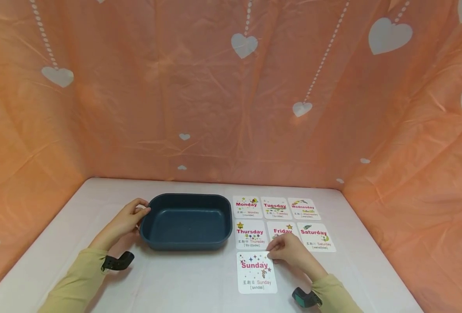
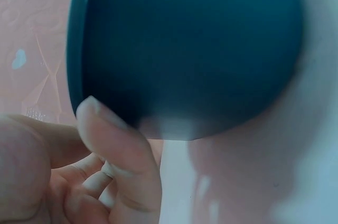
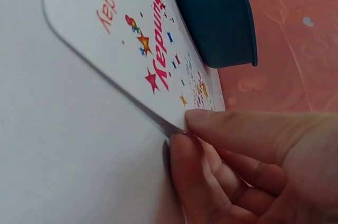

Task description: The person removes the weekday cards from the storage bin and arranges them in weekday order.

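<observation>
A white Sunday flash card (image 1: 254, 284) lies at the front of the card group. My right hand (image 1: 293, 255) pinches its upper right corner between thumb and finger. In the right wrist view, that corner of the card (image 3: 79, 28) is lifted slightly, with a thin shadow under the edge. The dark blue plastic basin (image 1: 185, 247) stands left of the cards. At its left end my left hand (image 1: 124, 222) holds the rim, a fingertip against the outer wall (image 2: 185, 49) in the left wrist view.
Behind Sunday lie the Monday (image 1: 247, 213), Tuesday (image 1: 277, 212), Wednesday (image 1: 305, 214), Thursday (image 1: 250, 245) and Saturday (image 1: 318, 244) cards in two rows. The right hand partly covers the Friday card (image 1: 274, 227). An orange curtain with hearts (image 1: 199, 108) encloses the white table (image 1: 184, 282).
</observation>
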Demonstrator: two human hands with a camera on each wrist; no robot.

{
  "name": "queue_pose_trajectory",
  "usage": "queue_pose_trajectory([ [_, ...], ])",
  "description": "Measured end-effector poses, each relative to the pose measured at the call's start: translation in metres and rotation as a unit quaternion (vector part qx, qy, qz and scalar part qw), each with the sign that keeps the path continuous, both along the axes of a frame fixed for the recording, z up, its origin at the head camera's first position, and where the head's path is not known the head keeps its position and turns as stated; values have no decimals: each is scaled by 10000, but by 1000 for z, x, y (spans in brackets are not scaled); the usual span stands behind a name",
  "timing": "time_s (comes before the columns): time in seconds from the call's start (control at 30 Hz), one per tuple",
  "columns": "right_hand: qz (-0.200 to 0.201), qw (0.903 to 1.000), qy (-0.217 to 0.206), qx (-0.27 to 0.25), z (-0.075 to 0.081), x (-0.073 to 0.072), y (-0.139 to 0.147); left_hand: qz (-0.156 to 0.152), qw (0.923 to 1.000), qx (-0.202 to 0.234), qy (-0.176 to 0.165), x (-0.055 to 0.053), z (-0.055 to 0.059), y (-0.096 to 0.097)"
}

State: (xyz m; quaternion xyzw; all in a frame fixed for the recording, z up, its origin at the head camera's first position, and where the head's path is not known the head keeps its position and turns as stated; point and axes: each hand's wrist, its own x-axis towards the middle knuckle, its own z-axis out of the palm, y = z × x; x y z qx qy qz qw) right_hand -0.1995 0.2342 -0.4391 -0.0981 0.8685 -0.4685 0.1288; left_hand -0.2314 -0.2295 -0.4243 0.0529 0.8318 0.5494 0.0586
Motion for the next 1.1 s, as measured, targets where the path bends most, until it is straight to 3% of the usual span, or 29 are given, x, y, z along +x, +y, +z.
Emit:
queue_pose_trajectory([
  [0.57,-399,9989,-80,246,2,3,-3,34,10000,51,-75,1,-3,1],
  [1.1,-478,9980,14,415,-1,0,-6,30,9999,62,-79,1,-3,0],
])
